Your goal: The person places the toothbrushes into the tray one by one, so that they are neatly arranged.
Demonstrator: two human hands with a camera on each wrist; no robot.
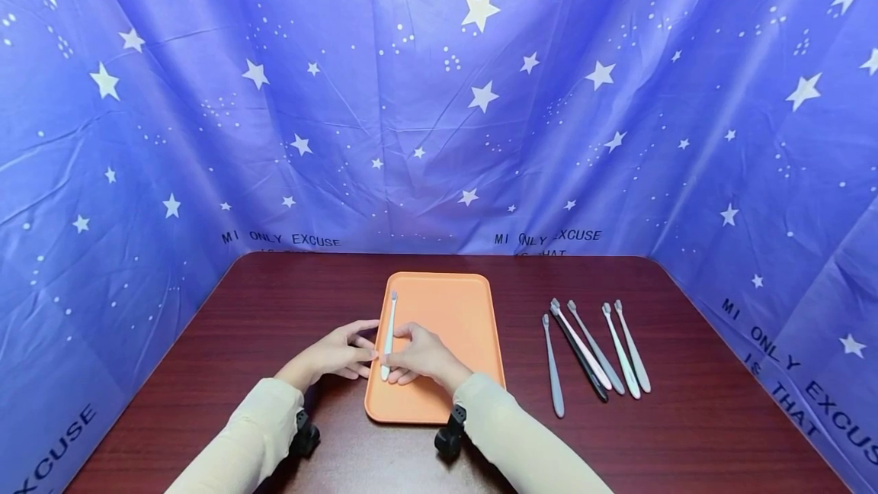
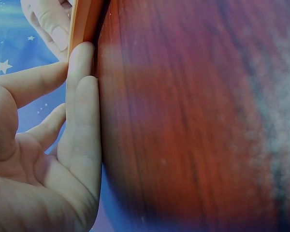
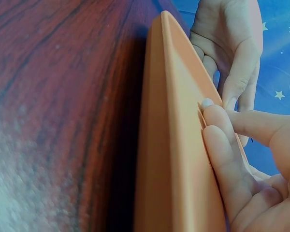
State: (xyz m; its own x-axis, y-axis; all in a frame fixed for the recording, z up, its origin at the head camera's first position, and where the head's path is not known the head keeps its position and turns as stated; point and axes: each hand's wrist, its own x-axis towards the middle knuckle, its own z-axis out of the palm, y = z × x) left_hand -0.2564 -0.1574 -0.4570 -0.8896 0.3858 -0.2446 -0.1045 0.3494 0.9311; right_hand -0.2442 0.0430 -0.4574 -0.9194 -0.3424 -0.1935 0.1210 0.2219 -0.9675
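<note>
A white toothbrush [image 1: 390,326] with a grey head lies lengthwise along the left side of an orange tray [image 1: 446,311]. My right hand [image 1: 425,357] pinches its handle near the lower end, fingertips close to the tray floor. In the right wrist view, the right hand's fingers [image 3: 220,140] bend down onto the tray; the toothbrush is mostly hidden there. My left hand [image 1: 336,353] holds the tray's left rim, its thumb on the edge. From the left wrist, other fingers [image 2: 82,63] show against the tray's outer side, close over the tabletop.
Several more toothbrushes lie side by side right of the tray: a grey-blue one [image 1: 553,364], then black, pink, grey, pale green and light grey ones [image 1: 632,345], heads pointing away. The dark red wooden table [image 1: 295,288] ends at a blue star-patterned curtain [image 1: 418,97].
</note>
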